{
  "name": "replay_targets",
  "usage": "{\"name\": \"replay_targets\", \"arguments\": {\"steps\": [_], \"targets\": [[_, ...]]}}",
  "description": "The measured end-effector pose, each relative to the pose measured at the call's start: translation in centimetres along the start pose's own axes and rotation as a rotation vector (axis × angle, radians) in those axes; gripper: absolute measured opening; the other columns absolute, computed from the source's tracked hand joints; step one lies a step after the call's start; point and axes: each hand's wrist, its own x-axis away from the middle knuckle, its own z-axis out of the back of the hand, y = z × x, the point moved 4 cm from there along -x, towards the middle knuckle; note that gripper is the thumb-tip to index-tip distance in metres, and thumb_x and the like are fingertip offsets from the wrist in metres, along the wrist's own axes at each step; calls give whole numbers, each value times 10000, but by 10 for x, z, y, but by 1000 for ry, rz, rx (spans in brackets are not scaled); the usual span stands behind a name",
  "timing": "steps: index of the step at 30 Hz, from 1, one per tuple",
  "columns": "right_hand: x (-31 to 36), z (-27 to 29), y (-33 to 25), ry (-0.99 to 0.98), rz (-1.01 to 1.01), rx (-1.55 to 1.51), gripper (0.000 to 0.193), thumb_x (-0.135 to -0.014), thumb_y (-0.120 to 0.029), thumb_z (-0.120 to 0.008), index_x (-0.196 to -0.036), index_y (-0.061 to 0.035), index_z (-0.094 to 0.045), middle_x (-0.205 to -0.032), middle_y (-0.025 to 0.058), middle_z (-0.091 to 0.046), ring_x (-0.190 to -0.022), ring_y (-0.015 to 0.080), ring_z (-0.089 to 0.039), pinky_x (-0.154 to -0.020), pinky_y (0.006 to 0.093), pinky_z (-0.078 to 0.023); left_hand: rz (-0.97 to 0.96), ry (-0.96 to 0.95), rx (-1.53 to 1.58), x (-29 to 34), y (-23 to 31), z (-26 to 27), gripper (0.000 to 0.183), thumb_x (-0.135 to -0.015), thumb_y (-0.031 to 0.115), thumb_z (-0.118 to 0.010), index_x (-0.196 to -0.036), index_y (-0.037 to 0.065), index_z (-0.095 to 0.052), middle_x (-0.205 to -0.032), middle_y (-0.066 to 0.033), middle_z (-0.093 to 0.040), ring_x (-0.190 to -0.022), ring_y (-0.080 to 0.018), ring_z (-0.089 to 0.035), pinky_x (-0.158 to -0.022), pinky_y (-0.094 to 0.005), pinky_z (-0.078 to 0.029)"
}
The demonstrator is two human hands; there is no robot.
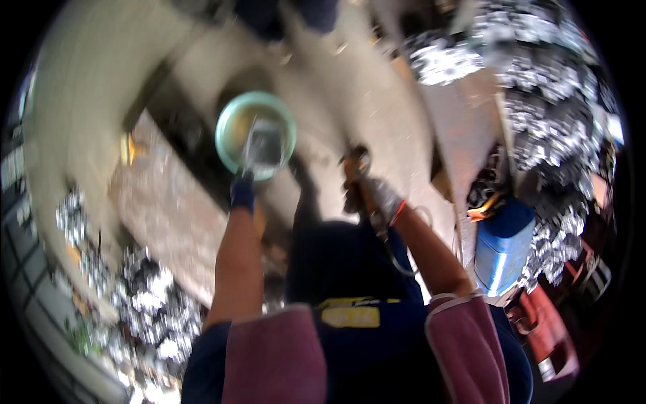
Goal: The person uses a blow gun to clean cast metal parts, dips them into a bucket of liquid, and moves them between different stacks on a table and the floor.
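My left hand, in a dark blue glove, is closed on the near end of a grey rectangular metal piece. That piece sits over a pale green round basin; blur hides whether they touch. In a whitish glove, my right hand grips an orange angle grinder by its body. Its round dark head points away from me, and a pale cord loops from its near end. The grinder is right of the basin and apart from the metal piece.
A worn flat plate lies at left, with piles of shiny metal parts beside it. On the right are a brownish sheet, a blue plastic container and more heaped metal parts. Someone's dark-clothed legs show at the top.
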Motion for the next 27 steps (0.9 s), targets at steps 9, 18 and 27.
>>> {"name": "replay_targets", "arguments": {"steps": [9, 18, 27], "targets": [[-106, 21, 17, 153, 44, 430, 589, -908, -553, -553, -970, 33, -578, -721, 55, -574, -586, 120, -572, -572, 259, -505, 921, -79, 571, -2, -39, -83, 715, -829, 394, -702, -1305, -74, -447, -1306, -210, -554, -1200, -258, -537, -971, -336, -417], [-168, 66, 50, 230, -48, 584, 619, -929, -542, -498, -1021, 62, -599, -747, 47, -590, -670, 102, -568, -652, 238, -468, 841, -148, 504, -60, -73, -126, 800, -766, 438, -755, -1326, -43, -449, -1291, -196, -565, -1173, -289, -551, -973, -356, -422], [-210, 82, 55, 202, -54, 628, 644, -951, -565, -431, -1005, 57, -588, -711, 53, -584, -646, 115, -569, -644, 256, -485, 875, -458, 300, -86, -119, -204, 646, -753, 313, -775, -1239, -36, -534, -1139, -194, -646, -1035, -298, -624, -898, -370, -480]]}}
